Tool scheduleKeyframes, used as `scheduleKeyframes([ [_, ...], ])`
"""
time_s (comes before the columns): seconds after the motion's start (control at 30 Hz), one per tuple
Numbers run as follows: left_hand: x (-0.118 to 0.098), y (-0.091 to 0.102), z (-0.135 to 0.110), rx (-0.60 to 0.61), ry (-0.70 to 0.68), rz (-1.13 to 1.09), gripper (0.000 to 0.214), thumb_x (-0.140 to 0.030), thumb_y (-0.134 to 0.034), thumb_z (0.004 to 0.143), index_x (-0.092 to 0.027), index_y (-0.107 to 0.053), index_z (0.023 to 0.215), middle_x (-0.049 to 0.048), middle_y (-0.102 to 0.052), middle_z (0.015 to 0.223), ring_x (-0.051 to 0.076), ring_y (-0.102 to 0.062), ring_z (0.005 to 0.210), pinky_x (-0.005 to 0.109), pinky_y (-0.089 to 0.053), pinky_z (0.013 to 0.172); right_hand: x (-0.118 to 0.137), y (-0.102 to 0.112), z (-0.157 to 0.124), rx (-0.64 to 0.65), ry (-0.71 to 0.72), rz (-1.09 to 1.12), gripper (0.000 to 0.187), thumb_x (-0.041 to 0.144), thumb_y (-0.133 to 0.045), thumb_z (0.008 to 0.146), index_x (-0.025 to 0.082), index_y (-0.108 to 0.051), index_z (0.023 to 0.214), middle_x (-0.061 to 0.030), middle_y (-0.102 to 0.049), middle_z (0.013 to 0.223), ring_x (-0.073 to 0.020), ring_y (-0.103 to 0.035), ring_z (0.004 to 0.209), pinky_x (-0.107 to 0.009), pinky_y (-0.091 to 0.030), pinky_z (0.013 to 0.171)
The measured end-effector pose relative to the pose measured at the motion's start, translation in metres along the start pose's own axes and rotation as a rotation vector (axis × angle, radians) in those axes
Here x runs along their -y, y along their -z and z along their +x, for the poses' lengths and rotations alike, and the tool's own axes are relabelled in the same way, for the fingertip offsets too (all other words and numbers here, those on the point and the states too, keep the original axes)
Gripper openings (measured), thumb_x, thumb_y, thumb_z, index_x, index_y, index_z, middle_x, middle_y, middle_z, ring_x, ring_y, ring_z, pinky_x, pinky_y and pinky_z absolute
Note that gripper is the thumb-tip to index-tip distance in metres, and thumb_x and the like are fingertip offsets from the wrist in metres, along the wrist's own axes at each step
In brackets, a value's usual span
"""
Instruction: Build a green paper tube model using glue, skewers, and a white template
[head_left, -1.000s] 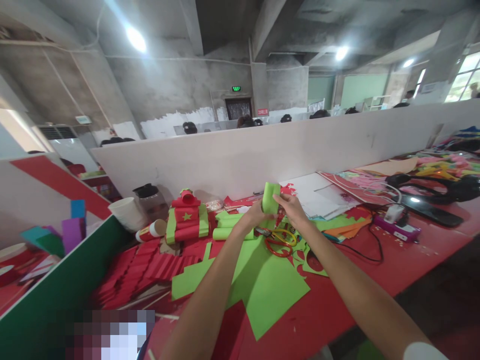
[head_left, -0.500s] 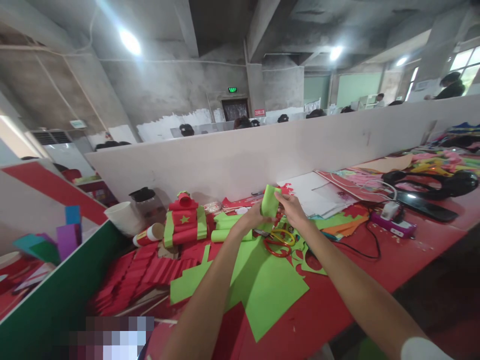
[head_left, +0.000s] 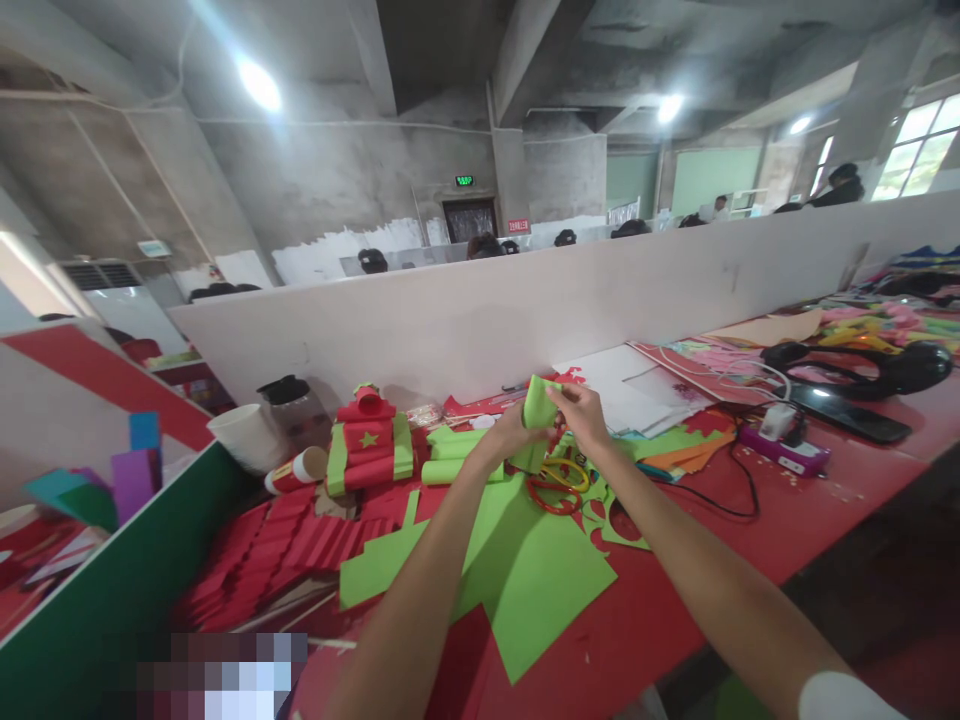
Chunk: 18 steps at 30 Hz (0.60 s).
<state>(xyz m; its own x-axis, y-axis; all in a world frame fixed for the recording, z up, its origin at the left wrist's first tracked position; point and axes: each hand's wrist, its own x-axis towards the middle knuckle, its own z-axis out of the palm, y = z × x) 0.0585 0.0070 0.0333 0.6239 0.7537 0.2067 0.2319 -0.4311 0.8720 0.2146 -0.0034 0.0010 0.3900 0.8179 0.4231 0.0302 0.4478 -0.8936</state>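
Together, left hand (head_left: 511,430) and right hand (head_left: 582,416) pinch a green paper piece (head_left: 537,400) between them, seemingly rolled.

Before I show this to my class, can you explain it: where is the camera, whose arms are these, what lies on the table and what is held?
There is no machine here: the two bare arms belong to one person, and the picture comes from a camera worn on that person's head, looking forward and down. The left hand and right hand both have a grip on a curled green paper piece above the red table. Below it lie scissors with red and yellow handles, a large green sheet, green paper rolls and a red and green paper model. A white divider stands behind.
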Motion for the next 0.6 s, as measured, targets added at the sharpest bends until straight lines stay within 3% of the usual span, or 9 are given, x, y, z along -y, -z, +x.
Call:
scheduleKeyframes([
  [0.1, 0.002, -0.002, 0.002, -0.080, -0.013, 0.000, 0.046, -0.032, -0.074, 0.073, -0.015, -0.061, 0.114, 0.0088, -0.071, 0.102, 0.021, -0.066, 0.085, 0.030, -0.055, 0.072, 0.001, -0.003, -0.005, 0.064, 0.101, -0.058, 0.032, 0.051, -0.069, 0.074, 0.019, -0.068, 0.072, -0.0021, -0.067, 0.066, -0.0172, -0.060, 0.059, -0.028, -0.047, 0.054],
  [0.2, 0.002, -0.001, 0.002, -0.094, -0.010, 0.002, 0.052, -0.027, -0.077, 0.070, -0.016, -0.061, 0.118, 0.0087, -0.071, 0.102, 0.021, -0.066, 0.086, 0.031, -0.055, 0.074, 0.000, -0.003, -0.005, 0.032, 0.084, -0.072, 0.034, 0.054, -0.067, 0.075, 0.020, -0.063, 0.068, -0.0004, -0.062, 0.058, -0.0159, -0.055, 0.050, -0.028, -0.043, 0.048],
  [0.37, -0.004, 0.002, -0.002, 0.015, -0.006, 0.008, 0.072, -0.017, -0.081, 0.061, -0.017, -0.055, 0.128, 0.0099, -0.069, 0.111, 0.022, -0.067, 0.087, 0.031, -0.056, 0.074, -0.003, 0.004, 0.002, -0.087, 0.039, -0.062, 0.035, 0.056, -0.067, 0.074, 0.022, -0.060, 0.070, 0.0016, -0.056, 0.053, -0.0143, -0.049, 0.041, -0.028, -0.037, 0.041],
  [0.6, -0.012, 0.009, -0.017, 0.153, 0.070, -0.145, 0.084, -0.021, -0.081, 0.065, -0.022, -0.045, 0.140, 0.0100, -0.070, 0.110, 0.025, -0.069, 0.092, 0.037, -0.058, 0.077, -0.006, 0.011, 0.012, -0.170, 0.009, 0.037, 0.040, 0.061, -0.066, 0.073, 0.022, -0.061, 0.077, 0.0011, -0.057, 0.059, -0.0140, -0.050, 0.048, -0.028, -0.042, 0.046],
])
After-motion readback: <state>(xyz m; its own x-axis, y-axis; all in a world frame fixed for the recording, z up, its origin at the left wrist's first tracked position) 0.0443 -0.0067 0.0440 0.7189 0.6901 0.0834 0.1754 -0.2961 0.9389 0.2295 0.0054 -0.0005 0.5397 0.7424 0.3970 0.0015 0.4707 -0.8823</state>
